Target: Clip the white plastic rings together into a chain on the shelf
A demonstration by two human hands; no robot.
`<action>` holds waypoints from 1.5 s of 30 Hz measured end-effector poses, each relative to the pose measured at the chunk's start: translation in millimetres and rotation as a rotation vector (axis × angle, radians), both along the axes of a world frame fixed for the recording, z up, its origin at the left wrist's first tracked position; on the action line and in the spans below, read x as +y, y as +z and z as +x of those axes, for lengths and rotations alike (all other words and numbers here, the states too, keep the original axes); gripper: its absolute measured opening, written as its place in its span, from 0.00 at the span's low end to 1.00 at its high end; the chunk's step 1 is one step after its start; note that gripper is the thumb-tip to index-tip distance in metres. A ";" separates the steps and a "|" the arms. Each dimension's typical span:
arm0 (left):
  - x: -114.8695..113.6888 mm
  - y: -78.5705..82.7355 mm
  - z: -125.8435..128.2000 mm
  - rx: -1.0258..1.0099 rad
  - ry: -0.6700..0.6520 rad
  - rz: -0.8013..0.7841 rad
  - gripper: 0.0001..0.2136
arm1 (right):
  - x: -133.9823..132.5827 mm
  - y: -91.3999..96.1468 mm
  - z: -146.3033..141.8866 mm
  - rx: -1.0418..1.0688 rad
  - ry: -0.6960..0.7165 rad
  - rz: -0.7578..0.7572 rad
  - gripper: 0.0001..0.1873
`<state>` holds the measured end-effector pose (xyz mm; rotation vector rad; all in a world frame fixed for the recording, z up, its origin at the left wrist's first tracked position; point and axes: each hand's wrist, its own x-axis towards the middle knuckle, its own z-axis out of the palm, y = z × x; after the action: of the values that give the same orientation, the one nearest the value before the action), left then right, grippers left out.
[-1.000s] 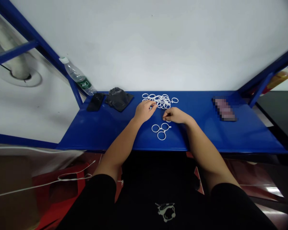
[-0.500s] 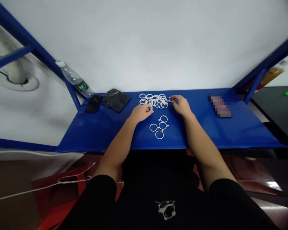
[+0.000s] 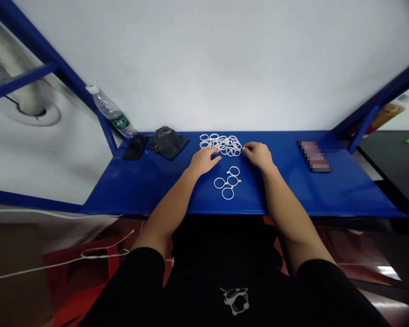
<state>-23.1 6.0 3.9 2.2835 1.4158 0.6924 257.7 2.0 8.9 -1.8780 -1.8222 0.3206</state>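
A heap of white plastic rings (image 3: pixel 221 143) lies at the back middle of the blue shelf (image 3: pixel 150 186). My left hand (image 3: pixel 204 160) rests at the heap's near left edge, fingers curled toward the rings. My right hand (image 3: pixel 258 154) is at the heap's right edge, fingertips pinched on a white ring. A small cluster of several rings (image 3: pixel 227 181) lies apart, nearer to me, between my two forearms.
A plastic water bottle (image 3: pixel 111 111) leans against the blue frame post at back left. Beside it lie a black phone (image 3: pixel 135 146) and a dark crumpled bag (image 3: pixel 167 141). A blurred flat object (image 3: pixel 314 155) sits at the right. The shelf's front edge runs just above my lap.
My right hand moved from the near cluster up to the right edge of the heap and pinched a ring there. My left hand stayed at the heap's left side.
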 end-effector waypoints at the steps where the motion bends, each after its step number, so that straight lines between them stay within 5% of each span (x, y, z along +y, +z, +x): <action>1: -0.5 0.0 1.1 -0.020 0.000 0.014 0.10 | -1.3 1.6 -1.9 0.072 0.033 0.047 0.15; 4: -3.9 -0.1 5.8 -0.082 -0.035 0.071 0.10 | -7.2 4.3 -13.3 0.330 0.186 0.137 0.16; 8: -12.8 -0.4 13.8 -0.141 -0.127 0.160 0.08 | -17.4 4.6 -34.2 0.542 0.375 0.068 0.23; 20: -15.7 -0.9 16.4 -0.154 -0.187 0.160 0.08 | -17.9 -2.0 -44.3 0.759 0.471 -0.132 0.31; 23: -13.2 3.6 13.2 -0.143 -0.157 0.180 0.08 | -21.5 2.2 -45.4 0.688 0.445 -0.058 0.25; 27: -4.2 9.6 0.1 -0.124 -0.020 0.175 0.07 | -24.0 8.3 -39.4 0.345 0.421 0.122 0.11; 32: 4.9 5.8 -12.2 -0.025 0.050 0.081 0.06 | -19.2 2.3 -38.9 0.101 0.507 0.102 0.05; 38: 7.5 -6.0 -11.4 0.092 0.021 0.043 0.13 | -23.7 -5.1 -53.0 0.116 0.649 -0.007 0.05; 45: 14.8 -18.4 -6.9 0.149 0.034 0.066 0.14 | -21.6 -4.0 -51.8 0.108 0.577 0.020 0.06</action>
<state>-30.0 20.8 -14.6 2.4112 1.5229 0.5977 205.9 -19.6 4.9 -1.2573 -2.2472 0.5827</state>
